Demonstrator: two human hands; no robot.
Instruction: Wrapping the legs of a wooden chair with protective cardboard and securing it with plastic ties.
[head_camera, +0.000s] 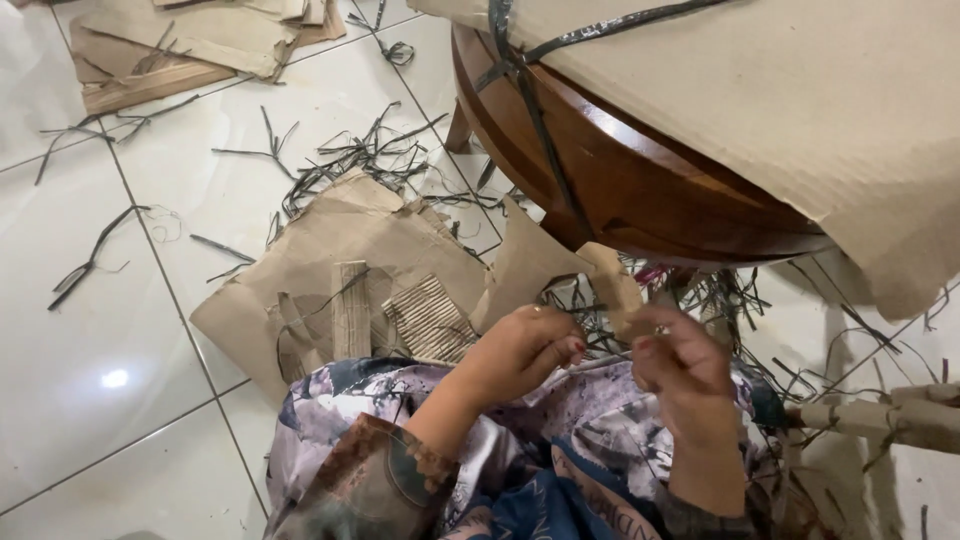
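My left hand (522, 352) and my right hand (682, 372) are close together over my lap, just below a round dark wooden table (640, 190). The right hand pinches a strip of brown cardboard (612, 285) that hangs from the table's wrapping. The left hand's fingers are curled next to it and seem to hold a thin strand, though I cannot make it out clearly. Brown cardboard wrapping (800, 90) covers the tabletop, tied with dark plastic strapping (520, 70).
Torn corrugated cardboard (350, 270) lies on the white tiled floor (90, 340) to my left. Several dark strap pieces (350, 155) are scattered around. More cardboard sheets (180, 45) lie at the far left. A cardboard-wrapped leg (890, 415) lies at the right.
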